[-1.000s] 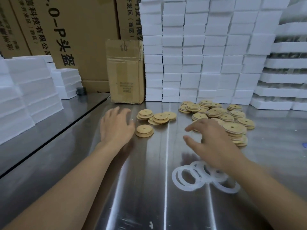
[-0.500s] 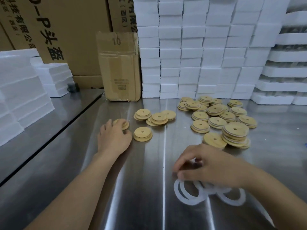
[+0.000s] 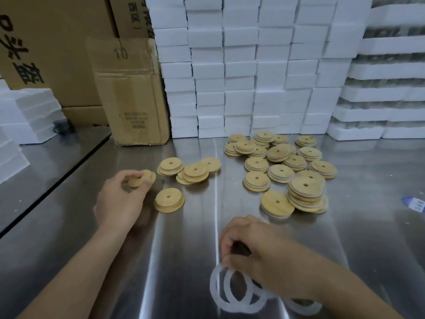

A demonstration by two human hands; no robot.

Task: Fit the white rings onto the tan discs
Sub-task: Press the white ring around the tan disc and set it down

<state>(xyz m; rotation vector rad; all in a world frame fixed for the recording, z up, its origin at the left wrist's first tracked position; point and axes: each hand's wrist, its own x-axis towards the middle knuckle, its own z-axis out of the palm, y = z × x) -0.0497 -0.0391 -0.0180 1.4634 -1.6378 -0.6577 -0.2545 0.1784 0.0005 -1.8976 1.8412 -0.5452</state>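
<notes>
Left hand: fingers curled round one tan disc, clamped. It sits in front of the cardboard box, a bit nearer the camera. The disc is up off the steel table and tilted on edge, face turned roughly sideways.

Right hand: fingers curled, tips at the far rim of the top ring in the overlapping white rings. Looks like a pinch on it, but the hand covers part of the contact, so not certain. The rings lie flat, well away from the box on the near-right side, farthest from it of anything in play.

Key relation: the ring is near-right of the held disc and well apart from it. Ring flat, disc tilted, so the two faces aren't parallel yet. My read: pick-up stage, nothing fitted on this disc. The next move needs the hands brought together and the disc levelled, or the ring tipped to match.

Other stock: loose disc just right of the left hand, small cluster front-right of the box, big pile further right of the box. Foam blocks are stacked beside the box on its right.
</notes>
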